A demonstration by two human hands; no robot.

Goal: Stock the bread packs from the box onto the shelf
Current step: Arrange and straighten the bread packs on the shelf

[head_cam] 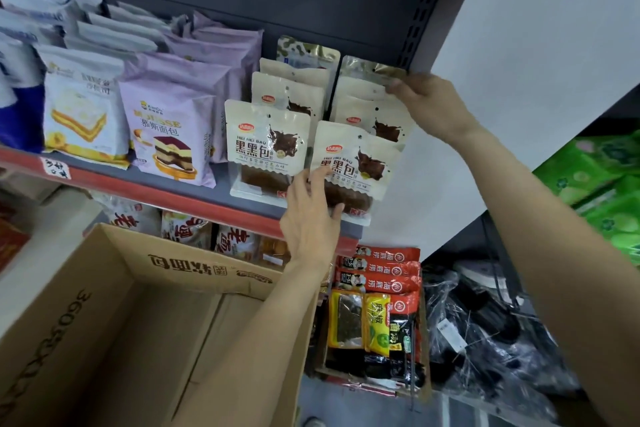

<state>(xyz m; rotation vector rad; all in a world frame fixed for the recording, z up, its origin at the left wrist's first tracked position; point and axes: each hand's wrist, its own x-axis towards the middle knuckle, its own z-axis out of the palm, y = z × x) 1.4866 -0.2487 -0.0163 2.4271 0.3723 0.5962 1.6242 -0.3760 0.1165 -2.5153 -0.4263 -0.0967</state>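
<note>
Nearest the camera sits the box (114, 333), an open brown carton below the shelf (194, 196), showing bare cardboard inside. Above the box's far right corner, the left hand (310, 218) reaches up to the shelf's front edge. Its fingers (317, 180) are nearly straight and slightly spread, laid flat against the lower face of the front bread pack (356, 166) in the right row, with the thumb against the pack's bottom edge; nothing is curled round it. This pack stands upright at the shelf's front right corner, partly overhanging the edge.

The right hand (429, 104) is higher up, at the back of that same row by the shelf's right upright. Its fingers (398, 85) bend over the tops of the rear packs (372, 104), gripping their upper edges.

Left of this row stands a second row of bread packs (268, 146), upright and overlapping front to back. Further left on the shelf are purple packs (169, 135) and white-and-yellow packs (83, 111). Under the shelf, right of the box, red sachets (379, 270) lie stacked in a tray, beside black plastic-wrapped goods (485, 333).
</note>
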